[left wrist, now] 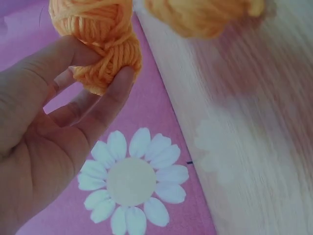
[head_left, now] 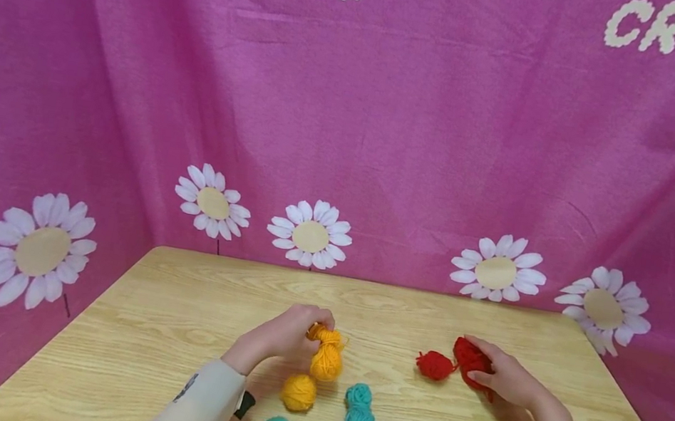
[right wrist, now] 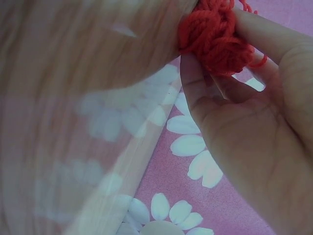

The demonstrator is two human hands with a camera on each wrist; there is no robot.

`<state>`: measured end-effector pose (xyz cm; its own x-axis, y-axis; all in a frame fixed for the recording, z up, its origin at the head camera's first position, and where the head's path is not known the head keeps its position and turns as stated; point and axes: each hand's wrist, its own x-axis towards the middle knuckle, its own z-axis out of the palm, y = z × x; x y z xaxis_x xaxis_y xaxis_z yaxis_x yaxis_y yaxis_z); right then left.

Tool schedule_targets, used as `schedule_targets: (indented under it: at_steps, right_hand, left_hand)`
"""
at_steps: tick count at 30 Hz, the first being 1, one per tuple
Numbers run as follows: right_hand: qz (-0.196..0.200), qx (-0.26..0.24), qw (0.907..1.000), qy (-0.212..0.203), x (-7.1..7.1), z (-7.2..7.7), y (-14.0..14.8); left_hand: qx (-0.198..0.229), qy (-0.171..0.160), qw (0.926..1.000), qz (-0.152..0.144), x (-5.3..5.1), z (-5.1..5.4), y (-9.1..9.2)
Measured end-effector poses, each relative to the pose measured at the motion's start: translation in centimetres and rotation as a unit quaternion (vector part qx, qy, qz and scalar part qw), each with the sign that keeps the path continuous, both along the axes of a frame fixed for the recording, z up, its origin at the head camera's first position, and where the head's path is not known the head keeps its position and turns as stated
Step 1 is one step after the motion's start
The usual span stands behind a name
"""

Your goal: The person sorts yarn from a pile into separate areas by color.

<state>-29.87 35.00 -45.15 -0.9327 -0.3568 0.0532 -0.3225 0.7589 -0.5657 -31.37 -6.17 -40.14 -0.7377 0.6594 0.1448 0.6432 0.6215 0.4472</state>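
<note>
Left hand [head_left: 286, 333] pinches orange yarn [head_left: 327, 360] well inside the worktop's [head_left: 215, 298] left edge; right hand [head_left: 511, 379], nearer the right edge, grips red yarn [head_left: 471, 357] whose loose strand [head_left: 454, 368], if joined, could drag the small red ball [head_left: 435, 366].

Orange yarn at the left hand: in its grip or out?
In grip: the left hand pinches the orange yarn, digits on both sides.
</note>
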Motion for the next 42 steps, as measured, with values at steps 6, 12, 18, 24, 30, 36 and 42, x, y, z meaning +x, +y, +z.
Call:
schedule_targets:
  at_steps: [6,12,18,24,30,36,42]
  right_hand:
    - [-0.005,0.002,1.0,0.003,0.1,0.1,0.0]
    - [-0.008,0.0,1.0,-0.003,0.2,0.2,-0.1]
    - [-0.01,-0.01,0.9998,-0.011,0.3,0.2,-0.2]
    - [-0.017,-0.01,0.9996,-0.019,0.2,0.1,-0.1]
    - [-0.019,-0.009,0.9996,-0.021,0.2,0.1,0.0]
    - [-0.018,-0.008,0.9997,-0.016,0.3,0.2,-0.2]
    - [-0.019,-0.004,0.9997,-0.012,0.6,0.4,-0.3]
  left_hand:
    - [0.013,-0.004,0.9995,0.027,-1.6,-0.3,-0.2]
    - [0.025,-0.011,0.9983,0.052,-2.7,-0.7,-0.4]
    - [0.034,-0.021,0.9962,0.077,-3.5,-1.1,-0.6]
    - [0.037,-0.013,0.9928,0.113,-4.3,-1.5,-0.7]
    - [0.049,-0.01,0.9914,0.122,-4.8,-1.7,-0.8]
    - [0.051,0.001,0.99,0.131,-5.1,-2.0,-0.9]
    - [0.048,0.006,0.9876,0.15,-5.5,-2.4,-0.9]
